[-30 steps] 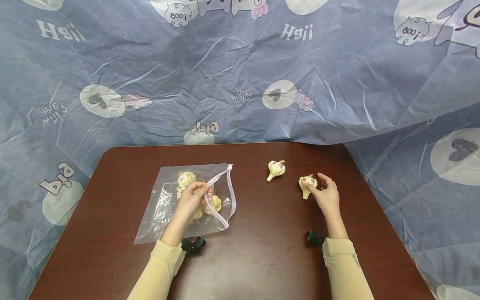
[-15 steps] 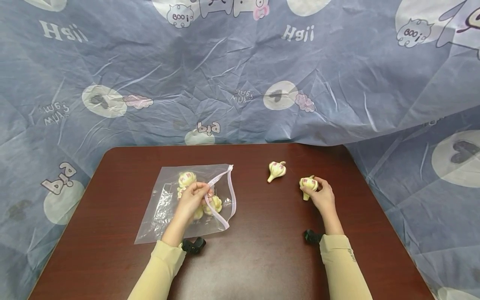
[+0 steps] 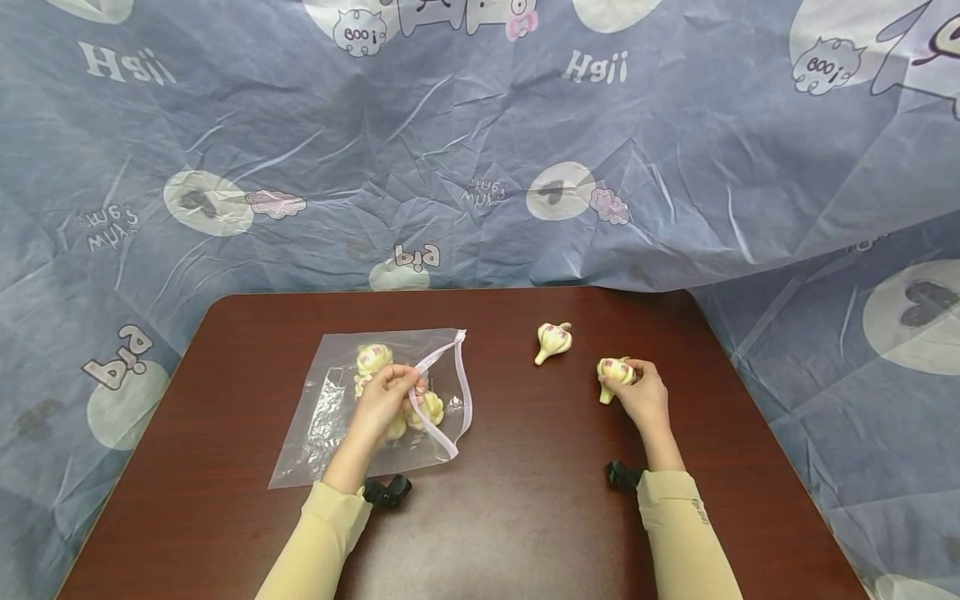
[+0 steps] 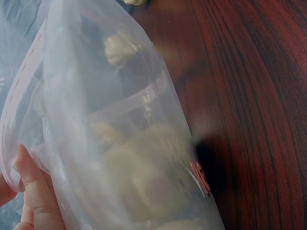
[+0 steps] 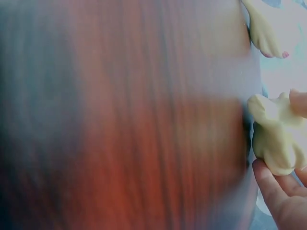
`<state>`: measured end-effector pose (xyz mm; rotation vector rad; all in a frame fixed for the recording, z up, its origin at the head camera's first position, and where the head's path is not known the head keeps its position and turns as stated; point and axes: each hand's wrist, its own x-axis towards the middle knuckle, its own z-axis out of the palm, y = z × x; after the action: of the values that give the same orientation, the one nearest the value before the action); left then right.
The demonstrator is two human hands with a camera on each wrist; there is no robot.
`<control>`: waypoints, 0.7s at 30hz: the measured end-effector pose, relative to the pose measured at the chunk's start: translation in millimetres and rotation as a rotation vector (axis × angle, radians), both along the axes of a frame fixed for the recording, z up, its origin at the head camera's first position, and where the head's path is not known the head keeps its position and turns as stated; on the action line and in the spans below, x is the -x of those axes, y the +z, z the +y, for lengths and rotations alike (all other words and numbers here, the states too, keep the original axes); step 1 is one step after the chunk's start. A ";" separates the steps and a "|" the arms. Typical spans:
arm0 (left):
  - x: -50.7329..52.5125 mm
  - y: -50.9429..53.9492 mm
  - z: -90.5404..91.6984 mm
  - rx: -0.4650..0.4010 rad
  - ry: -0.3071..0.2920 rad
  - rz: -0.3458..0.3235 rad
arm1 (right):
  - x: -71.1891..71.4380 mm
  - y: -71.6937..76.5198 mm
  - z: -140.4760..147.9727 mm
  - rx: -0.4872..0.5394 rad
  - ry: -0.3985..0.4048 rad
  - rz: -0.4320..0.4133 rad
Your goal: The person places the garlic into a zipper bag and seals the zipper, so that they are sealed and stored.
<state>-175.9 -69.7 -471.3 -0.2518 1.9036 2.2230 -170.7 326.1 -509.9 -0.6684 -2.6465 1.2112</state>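
My left hand (image 3: 386,404) pinches the zip edge of a clear zip-lock bag (image 3: 315,450) on the left of the table. Several pale garlic bulbs (image 3: 373,358) lie inside it, partly covered by the hand; in the left wrist view they look blurred through the plastic (image 4: 72,105). Over on the right, my right hand (image 3: 647,400) holds a garlic bulb (image 3: 617,372) between thumb and fingers, its stem pointing toward me. The right wrist view has that held bulb (image 5: 278,139) at its right edge. Whether it touches the table, I cannot tell.
Another garlic bulb (image 3: 553,340) lies on the dark brown table (image 3: 510,500), left of and beyond the right hand. A patterned blue cloth (image 3: 480,125) hangs behind the table's far edge. A black wrist device (image 3: 387,492) sits at the left wrist.
My right hand has moved slightly left and its fingers have closed around the garlic bulb, which has shifted and tilted a little. The left hand and the bag stay as they were.
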 end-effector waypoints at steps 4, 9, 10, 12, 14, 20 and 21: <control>0.1 0.4 0.0 0.003 0.000 -0.003 | -1.9 1.9 -4.4 0.045 0.002 0.006; 0.4 -0.1 -0.4 0.006 0.001 0.004 | -5.1 10.1 -14.9 0.099 0.033 0.035; 0.5 -0.4 -0.5 0.009 0.000 0.005 | -6.1 12.3 -17.8 0.112 0.044 0.039; 0.6 -0.9 -0.7 0.017 -0.001 0.007 | -8.2 17.8 -24.5 0.132 0.074 0.049; 0.9 -1.6 -1.0 0.033 0.000 0.009 | -9.6 22.1 -32.4 0.152 0.103 0.064; 0.6 -2.2 -1.9 0.032 -0.004 0.021 | -13.1 33.1 -64.8 0.197 0.200 0.102; 0.5 -2.1 -2.1 0.031 -0.006 0.022 | -13.8 34.8 -70.7 0.201 0.219 0.107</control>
<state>-176.4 -71.8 -473.4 -0.2270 1.9486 2.2025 -157.0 255.4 -475.1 -0.3349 -2.5842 1.5406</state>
